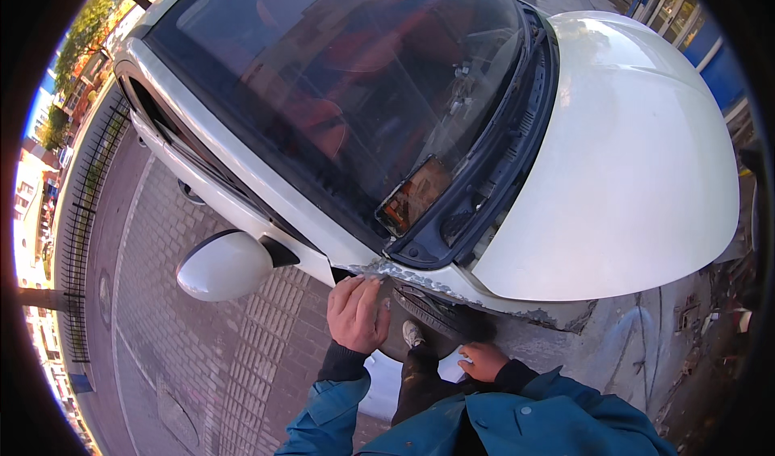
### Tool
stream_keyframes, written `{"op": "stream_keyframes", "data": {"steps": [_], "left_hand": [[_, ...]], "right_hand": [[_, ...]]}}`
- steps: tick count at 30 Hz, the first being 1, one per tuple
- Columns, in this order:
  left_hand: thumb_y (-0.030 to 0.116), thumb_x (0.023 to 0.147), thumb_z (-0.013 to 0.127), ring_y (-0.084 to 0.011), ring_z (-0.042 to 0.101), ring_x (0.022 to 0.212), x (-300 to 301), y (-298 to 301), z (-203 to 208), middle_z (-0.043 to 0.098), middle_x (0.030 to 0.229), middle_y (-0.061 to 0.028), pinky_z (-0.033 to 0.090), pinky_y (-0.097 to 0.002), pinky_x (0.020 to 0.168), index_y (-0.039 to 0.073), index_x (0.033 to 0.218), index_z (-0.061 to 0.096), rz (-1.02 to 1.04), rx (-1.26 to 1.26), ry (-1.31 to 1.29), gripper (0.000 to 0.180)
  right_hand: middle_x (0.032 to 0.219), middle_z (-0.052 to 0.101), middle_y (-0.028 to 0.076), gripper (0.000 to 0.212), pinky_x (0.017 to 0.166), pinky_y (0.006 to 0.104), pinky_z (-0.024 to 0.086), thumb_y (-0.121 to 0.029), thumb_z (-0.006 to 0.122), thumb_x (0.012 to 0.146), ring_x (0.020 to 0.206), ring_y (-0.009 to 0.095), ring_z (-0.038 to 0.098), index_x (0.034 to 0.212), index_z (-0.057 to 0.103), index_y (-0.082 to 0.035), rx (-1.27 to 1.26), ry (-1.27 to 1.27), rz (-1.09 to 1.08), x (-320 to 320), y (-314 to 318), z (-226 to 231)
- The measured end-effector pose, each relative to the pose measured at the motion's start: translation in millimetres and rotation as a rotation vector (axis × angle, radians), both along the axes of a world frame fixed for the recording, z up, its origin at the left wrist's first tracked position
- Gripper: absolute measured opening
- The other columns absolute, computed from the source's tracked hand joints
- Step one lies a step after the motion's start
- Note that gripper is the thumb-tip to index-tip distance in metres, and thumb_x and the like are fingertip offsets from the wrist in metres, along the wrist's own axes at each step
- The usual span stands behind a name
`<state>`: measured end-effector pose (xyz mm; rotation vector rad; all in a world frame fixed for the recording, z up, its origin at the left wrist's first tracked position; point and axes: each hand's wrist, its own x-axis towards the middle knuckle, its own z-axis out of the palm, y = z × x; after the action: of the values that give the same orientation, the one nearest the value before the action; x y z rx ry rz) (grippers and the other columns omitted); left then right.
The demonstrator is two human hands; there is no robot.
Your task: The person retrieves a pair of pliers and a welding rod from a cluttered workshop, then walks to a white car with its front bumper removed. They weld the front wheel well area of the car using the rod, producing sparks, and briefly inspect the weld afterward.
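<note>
A white car (613,165) fills the upper view, and its body edge (420,277) below the windshield corner is rough and chipped. My left hand (358,312) is at the left end of that edge, fingers curled and close together. Whatever is between the fingertips, if anything, is too small to make out. Lower and to the right, my right hand (484,361) is closed over the edge of a loose curved white panel, which looks like a fender (386,385). The panel is against my legs, partly hidden by them. A tire (432,311) shows beneath the chipped edge.
The side mirror (226,265) juts out left of my left hand. The white hood (622,173) curves off to the right. Broken concrete and debris (694,319) lie at the right. Paving bricks (242,335) cover the ground at left, with a black fence (81,238) beyond.
</note>
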<state>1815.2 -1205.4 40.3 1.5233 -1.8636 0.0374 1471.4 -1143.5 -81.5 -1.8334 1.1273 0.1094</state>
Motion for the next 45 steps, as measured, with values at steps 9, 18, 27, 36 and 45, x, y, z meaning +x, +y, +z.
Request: {"op": "stream_keyframes", "data": {"steps": [9,18,27,36,45], "left_hand": [[0.049,0.094,0.071,-0.0323,0.043,0.149,-19,-144,52,0.058,0.149,-0.0163,0.019,-0.0558,0.129,0.002,0.154,0.045,-0.325,0.210,-0.593,0.081],[0.024,0.094,0.070,-0.0417,0.035,0.152,-55,-135,100,0.040,0.164,-0.0219,0.017,-0.0600,0.127,0.002,0.158,0.036,0.050,-0.206,-0.331,0.076],[0.011,0.089,0.070,-0.0468,0.049,0.134,-172,101,7,0.052,0.146,-0.0263,0.034,-0.0568,0.116,-0.003,0.145,0.049,-0.019,0.169,-0.251,0.061],[0.015,0.087,0.075,-0.0437,0.057,0.121,-377,183,-43,0.061,0.133,-0.0212,0.047,-0.0516,0.104,0.002,0.123,0.066,-0.548,0.441,-0.189,0.039],[0.010,0.085,0.076,-0.0415,0.059,0.120,-524,92,10,0.062,0.132,-0.0189,0.049,-0.0500,0.103,0.003,0.122,0.065,-0.711,0.305,-0.241,0.039]], "right_hand": [[0.102,0.078,0.017,0.032,0.088,0.0463,0.059,-0.034,0.072,0.093,0.097,0.037,0.075,0.108,0.074,-0.007,0.064,0.271,-0.657,-116,107,-47],[0.111,0.076,0.021,0.041,0.098,0.0492,0.056,-0.044,0.066,0.091,0.108,0.041,0.072,0.105,0.077,-0.006,0.216,0.372,-0.947,-185,237,-116],[0.109,0.076,0.022,0.041,0.096,0.0487,0.056,-0.042,0.068,0.090,0.106,0.040,0.072,0.103,0.078,-0.004,0.173,0.205,-1.102,-293,336,-185],[0.086,0.073,0.014,0.016,0.057,0.0384,0.058,-0.015,0.066,0.097,0.068,0.024,0.072,0.101,0.072,0.000,0.445,-0.386,-2.013,-465,498,-174],[0.081,0.063,0.018,0.016,0.057,0.0459,0.050,-0.021,0.057,0.092,0.072,0.033,0.063,0.089,0.062,-0.006,0.563,-0.888,-2.020,-505,591,-231]]}}
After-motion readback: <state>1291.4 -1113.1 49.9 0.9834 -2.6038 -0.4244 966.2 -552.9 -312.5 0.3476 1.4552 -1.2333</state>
